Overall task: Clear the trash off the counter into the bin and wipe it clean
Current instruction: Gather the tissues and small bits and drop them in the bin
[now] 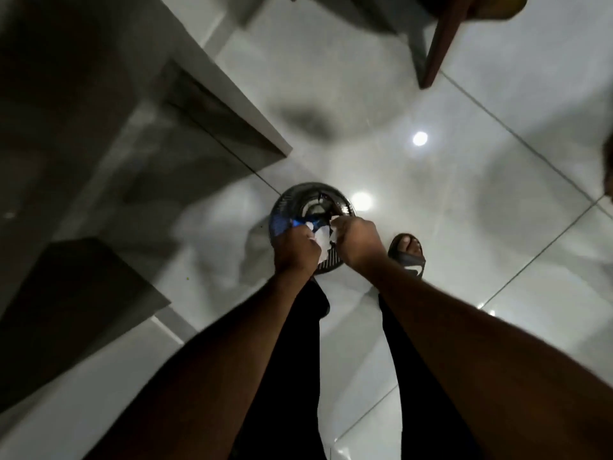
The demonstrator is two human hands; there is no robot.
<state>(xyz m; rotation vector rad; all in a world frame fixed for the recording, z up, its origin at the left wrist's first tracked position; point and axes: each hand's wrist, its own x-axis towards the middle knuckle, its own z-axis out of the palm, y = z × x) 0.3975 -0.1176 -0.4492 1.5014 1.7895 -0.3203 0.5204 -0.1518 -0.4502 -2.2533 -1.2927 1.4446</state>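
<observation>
Off to my left, the dark grey counter [109, 104] is running out of frame, its top blurred and too dim for me to make out anything on it, and a darker block [66, 313] below it is being cut off by the left edge. Lower down, my left hand [295, 252] is clenching a blue scrap [282, 224] together with the crumpled white paper [320, 237], and both hands are hanging right over the round mesh bin [311, 207] standing on the glossy white tiled floor [464, 200]. Much of the bin's near rim is being hidden by my knuckles, and what is lying inside it is too dark and smeared to name. My right hand [358, 240] is pinching the other side of the same white paper, fingers curled shut around it, touching the left hand's load. Beyond it, my sandalled foot [408, 254] is showing just beside the bin, with my dark trouser legs partly covered by my forearms. Farther right and up, a brown wooden chair leg [438, 48] is being cropped by the top edge.
</observation>
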